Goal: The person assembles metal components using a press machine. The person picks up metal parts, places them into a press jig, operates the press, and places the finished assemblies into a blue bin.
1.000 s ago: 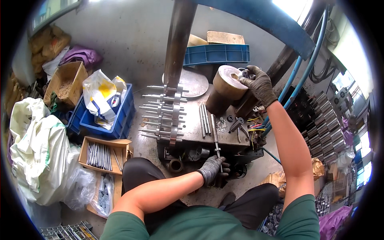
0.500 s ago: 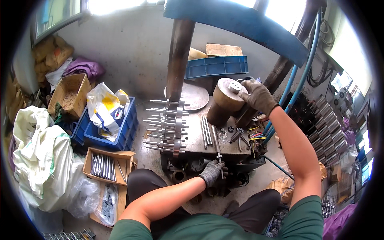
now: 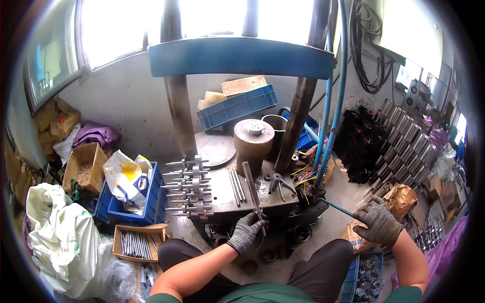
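My left hand [image 3: 246, 231], in a grey work glove, is closed around the lower part of a long metal shaft [image 3: 252, 188]. The shaft's thicker far end lies over the metal bench [image 3: 222, 200], and its thin end pokes out below my fingers. To the right, my gloved right hand [image 3: 380, 222] hovers beside brown paper bags, fingers apart, with nothing visible in it. On the bench stand a thick cylinder [image 3: 253, 141] with a small round metal piece on top, several thin rods [image 3: 237, 187], pliers [image 3: 287, 189], and small bearings [image 3: 268, 177].
A row of shafts with round metal bodies [image 3: 194, 188] lines the bench's left edge. A blue press frame [image 3: 242, 58] spans above. Left are a blue crate [image 3: 160, 194] and a cardboard box of rods [image 3: 120, 245]; right, a blue bin of metal parts [image 3: 355, 272] and stacked metal cylinders [image 3: 404, 136].
My right hand has left the top of the thick cylinder and moved down to the right, near the paper bags. My left hand still grips the shaft. The whole view has shifted.
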Motion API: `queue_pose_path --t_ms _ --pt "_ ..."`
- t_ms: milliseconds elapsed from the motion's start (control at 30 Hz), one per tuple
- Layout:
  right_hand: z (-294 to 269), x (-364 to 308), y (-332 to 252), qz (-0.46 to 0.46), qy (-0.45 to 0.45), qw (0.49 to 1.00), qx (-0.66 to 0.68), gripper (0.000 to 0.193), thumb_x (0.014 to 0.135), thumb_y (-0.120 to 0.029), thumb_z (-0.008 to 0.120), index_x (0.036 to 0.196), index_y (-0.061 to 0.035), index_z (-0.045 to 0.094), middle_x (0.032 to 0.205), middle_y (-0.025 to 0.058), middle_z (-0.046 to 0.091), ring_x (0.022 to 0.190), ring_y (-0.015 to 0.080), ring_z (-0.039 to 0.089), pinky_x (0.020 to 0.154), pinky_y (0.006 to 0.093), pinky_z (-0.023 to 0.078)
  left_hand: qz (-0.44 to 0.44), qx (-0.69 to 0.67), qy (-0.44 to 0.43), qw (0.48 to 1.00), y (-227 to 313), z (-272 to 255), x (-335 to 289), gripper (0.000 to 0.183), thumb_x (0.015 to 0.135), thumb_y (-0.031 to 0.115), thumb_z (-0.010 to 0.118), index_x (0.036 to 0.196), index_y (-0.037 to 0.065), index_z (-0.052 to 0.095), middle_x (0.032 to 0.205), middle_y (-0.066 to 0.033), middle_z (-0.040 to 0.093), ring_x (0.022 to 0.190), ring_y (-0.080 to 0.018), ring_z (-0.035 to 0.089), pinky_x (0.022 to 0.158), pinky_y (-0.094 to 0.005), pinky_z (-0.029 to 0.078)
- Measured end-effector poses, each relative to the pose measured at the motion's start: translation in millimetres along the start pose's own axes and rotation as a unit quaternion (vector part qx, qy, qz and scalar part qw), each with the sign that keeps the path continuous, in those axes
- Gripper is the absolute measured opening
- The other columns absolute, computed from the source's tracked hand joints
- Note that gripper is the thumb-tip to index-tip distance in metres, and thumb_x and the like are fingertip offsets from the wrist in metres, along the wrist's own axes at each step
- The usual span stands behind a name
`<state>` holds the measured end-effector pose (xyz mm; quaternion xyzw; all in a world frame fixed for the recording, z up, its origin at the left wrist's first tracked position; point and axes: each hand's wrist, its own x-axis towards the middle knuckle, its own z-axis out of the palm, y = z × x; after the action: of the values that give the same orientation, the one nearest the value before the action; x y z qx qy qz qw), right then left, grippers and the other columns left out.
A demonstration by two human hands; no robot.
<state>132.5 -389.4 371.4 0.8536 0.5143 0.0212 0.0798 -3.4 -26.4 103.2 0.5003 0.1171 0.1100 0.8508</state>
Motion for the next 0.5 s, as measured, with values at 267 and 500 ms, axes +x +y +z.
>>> queue_pose_path --t_ms 267,500 --pt "33.4 -8.9 10.6 0.051 0.279 0.958 0.03 0.022 0.084 -0.011 0.074 0.105 -0.0061 0.071 0.1 0.0131 0.072 0.095 0.0344 0.069 0.093 0.049 0.052 0.255 0.395 0.08 0.879 77.0 7.1 41.9 0.051 0.1 -0.008 0.058 0.147 0.008 0.046 0.106 -0.0059 0.07 0.095 -0.0117 0.067 0.087 -0.027 0.056" --pt "-3.4 77.5 49.7 0.044 0.478 0.873 0.08 0.053 0.084 -0.01 0.077 0.135 -0.0013 0.062 0.115 0.02 0.069 0.106 0.039 0.07 0.092 0.0434 0.059 0.411 0.201 0.01 0.889 186.5 24.1 127.0 0.054 0.102 -0.007 0.054 0.151 0.007 0.038 0.103 -0.0043 0.064 0.087 -0.0126 0.062 0.081 -0.0258 0.054"
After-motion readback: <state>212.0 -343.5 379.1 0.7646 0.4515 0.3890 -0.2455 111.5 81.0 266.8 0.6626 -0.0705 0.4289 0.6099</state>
